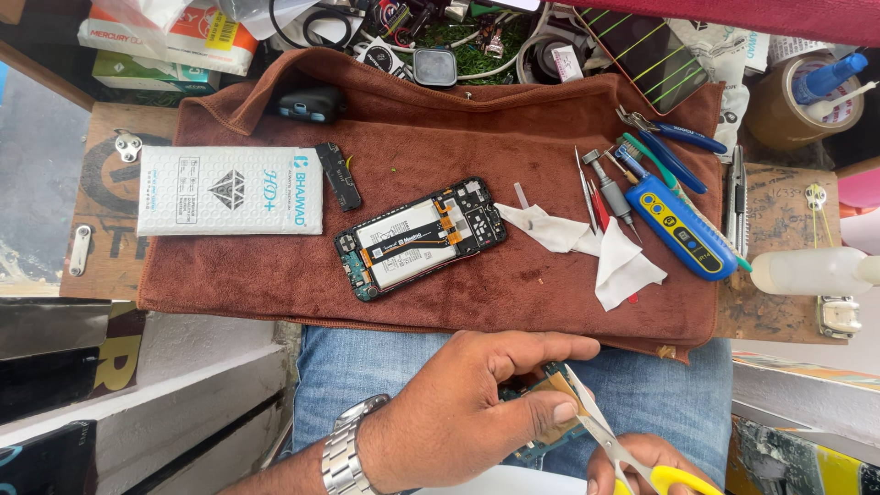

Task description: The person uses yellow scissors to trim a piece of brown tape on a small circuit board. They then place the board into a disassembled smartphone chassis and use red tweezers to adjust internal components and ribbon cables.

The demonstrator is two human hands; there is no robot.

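Observation:
My left hand (pixel 463 403) pinches a small circuit board (pixel 543 412) with a tan strip over my lap. My right hand (pixel 646 463) holds yellow-handled scissors (pixel 612 440), whose blades touch the strip on the board. An opened phone (pixel 422 238) with its battery and inner parts exposed lies on the brown towel (pixel 275 275) above my hands.
On the towel lie a white padded packet (pixel 229 191), a small black part (pixel 338 174), crumpled white tissue (pixel 596 247), tweezers and screwdrivers (pixel 605 192), a blue and yellow tool (pixel 683 227) and blue-handled pliers (pixel 674 142). A tape roll (pixel 788 110) and white bottle (pixel 811 270) sit right.

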